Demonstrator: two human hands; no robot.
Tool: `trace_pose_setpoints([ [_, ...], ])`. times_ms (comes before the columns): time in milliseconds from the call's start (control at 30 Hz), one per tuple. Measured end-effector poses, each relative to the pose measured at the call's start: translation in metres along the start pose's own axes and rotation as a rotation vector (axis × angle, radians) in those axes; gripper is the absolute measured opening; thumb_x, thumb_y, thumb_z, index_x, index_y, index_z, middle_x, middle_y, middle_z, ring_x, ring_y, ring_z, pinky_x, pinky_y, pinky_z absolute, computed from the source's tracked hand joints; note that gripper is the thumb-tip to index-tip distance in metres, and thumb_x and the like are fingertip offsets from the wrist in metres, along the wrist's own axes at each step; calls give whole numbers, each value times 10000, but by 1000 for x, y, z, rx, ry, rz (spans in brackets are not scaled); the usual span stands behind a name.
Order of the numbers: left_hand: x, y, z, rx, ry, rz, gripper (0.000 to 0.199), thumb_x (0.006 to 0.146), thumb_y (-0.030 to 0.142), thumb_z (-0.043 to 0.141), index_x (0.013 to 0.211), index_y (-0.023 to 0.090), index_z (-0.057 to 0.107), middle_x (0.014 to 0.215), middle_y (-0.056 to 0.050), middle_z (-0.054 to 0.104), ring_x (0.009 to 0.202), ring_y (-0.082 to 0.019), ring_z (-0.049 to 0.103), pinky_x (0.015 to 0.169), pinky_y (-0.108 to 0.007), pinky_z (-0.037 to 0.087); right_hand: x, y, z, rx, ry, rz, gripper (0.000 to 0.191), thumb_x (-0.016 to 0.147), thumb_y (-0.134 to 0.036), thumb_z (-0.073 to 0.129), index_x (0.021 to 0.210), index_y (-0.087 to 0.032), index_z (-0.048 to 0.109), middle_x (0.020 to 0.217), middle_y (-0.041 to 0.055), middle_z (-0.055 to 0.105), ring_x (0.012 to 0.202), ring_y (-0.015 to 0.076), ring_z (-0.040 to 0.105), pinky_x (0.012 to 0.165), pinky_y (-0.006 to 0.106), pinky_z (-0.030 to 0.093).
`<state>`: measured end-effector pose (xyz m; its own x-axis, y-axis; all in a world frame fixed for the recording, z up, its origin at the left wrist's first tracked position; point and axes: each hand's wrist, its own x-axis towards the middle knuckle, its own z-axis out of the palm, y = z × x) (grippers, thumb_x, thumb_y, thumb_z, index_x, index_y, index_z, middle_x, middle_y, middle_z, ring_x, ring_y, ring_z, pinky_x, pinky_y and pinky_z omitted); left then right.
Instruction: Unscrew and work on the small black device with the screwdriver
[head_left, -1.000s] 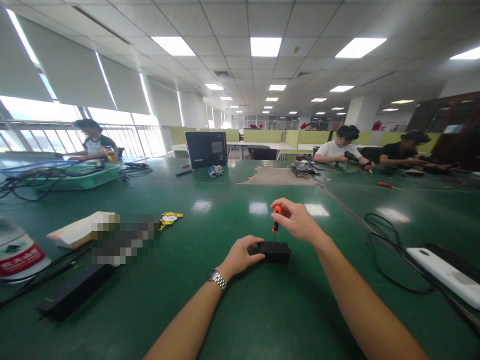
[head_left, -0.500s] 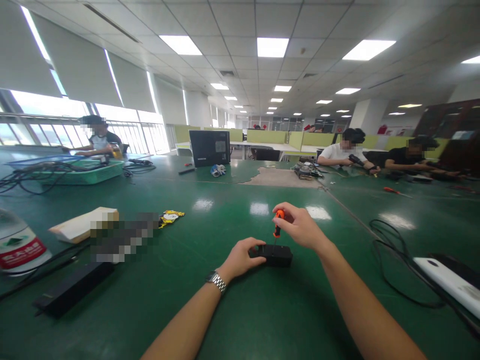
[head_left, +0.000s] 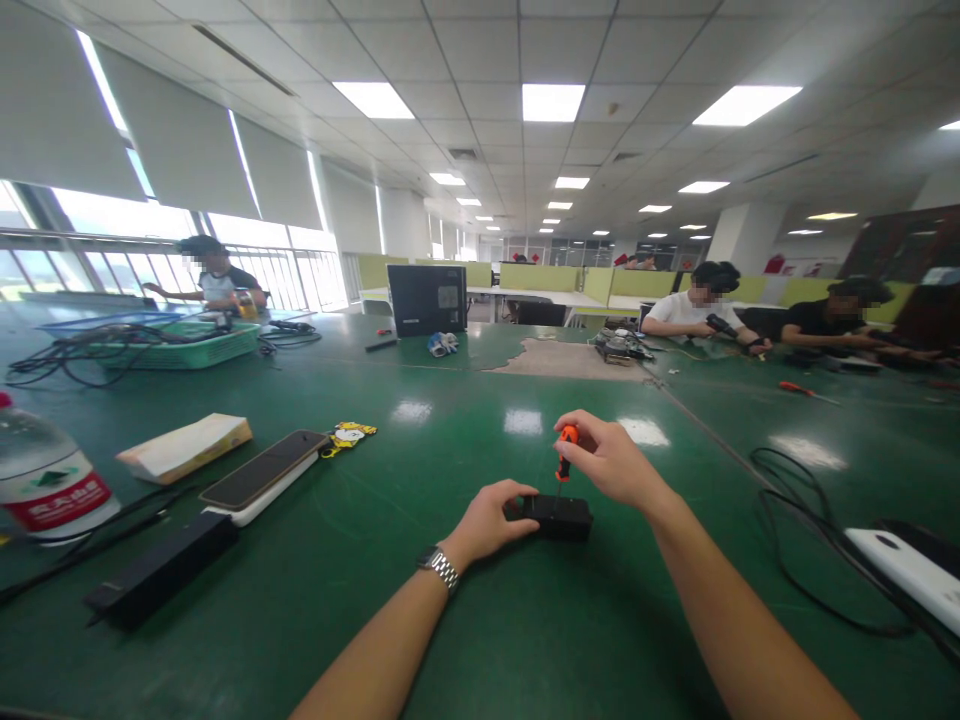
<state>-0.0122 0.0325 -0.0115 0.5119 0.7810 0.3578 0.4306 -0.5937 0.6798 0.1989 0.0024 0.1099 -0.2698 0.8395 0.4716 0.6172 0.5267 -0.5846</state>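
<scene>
A small black box [head_left: 559,516] lies on the green table [head_left: 450,600] in front of me. My left hand [head_left: 487,521], with a metal watch on its wrist, grips the box's left end and holds it down. My right hand [head_left: 611,462] pinches the top of a small orange-handled screwdriver [head_left: 565,452], which stands upright with its tip on the top of the box.
Left of me lie a phone on a white device [head_left: 262,482], a black adapter [head_left: 161,570], a cardboard piece [head_left: 185,447] and a water bottle [head_left: 45,478]. A black cable [head_left: 795,530] and white device [head_left: 911,575] lie right. Three people sit at the far side.
The view has shifted slightly, so the hands and box sit a little lower and to the right. Both hands keep the same hold on box and screwdriver.
</scene>
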Motion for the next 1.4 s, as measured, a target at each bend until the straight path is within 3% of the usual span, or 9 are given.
trace_pose_setpoints([
  [467, 1, -2, 1, -8, -7, -3, 397, 747, 275, 759, 1125, 239, 647, 963, -10, 651, 823, -170, 586, 750, -260, 445, 0, -1, -4, 28, 73, 6, 197, 831, -333, 556, 976, -208, 602, 699, -34, 561, 579, 114, 512, 565, 233, 398],
  [867, 1, 0, 1, 19, -6, 5, 394, 753, 294, 747, 1129, 235, 647, 957, -15, 654, 810, -167, 595, 741, -259, 455, 1, -3, 0, -31, 7, -11, 212, 824, -353, 566, 960, -207, 637, 675, -32, 591, 553, 116, 515, 552, 235, 394],
  [1067, 1, 1, 0, 21, -9, -9, 409, 749, 308, 744, 1137, 227, 645, 992, -25, 663, 820, -174, 595, 766, -276, 466, 2, -3, -8, -85, 99, 4, 293, 840, -425, 552, 933, -215, 735, 858, 49, 712, 749, 191, 615, 685, 291, 461],
  [1267, 0, 0, 0, 6, -11, -8, 393, 758, 297, 735, 1133, 226, 643, 999, -25, 658, 845, -179, 599, 780, -275, 469, 1, -7, -7, 16, 10, 62, 299, 797, -218, 510, 1034, -189, 690, 857, 29, 690, 734, 159, 609, 650, 256, 458],
  [1400, 0, -1, 0, 13, -6, -10, 394, 751, 297, 743, 1127, 230, 648, 983, -21, 656, 827, -175, 597, 757, -266, 467, 1, -8, -4, -17, 12, -23, 329, 801, -300, 566, 1097, -219, 684, 957, 49, 648, 848, 179, 598, 709, 272, 461],
])
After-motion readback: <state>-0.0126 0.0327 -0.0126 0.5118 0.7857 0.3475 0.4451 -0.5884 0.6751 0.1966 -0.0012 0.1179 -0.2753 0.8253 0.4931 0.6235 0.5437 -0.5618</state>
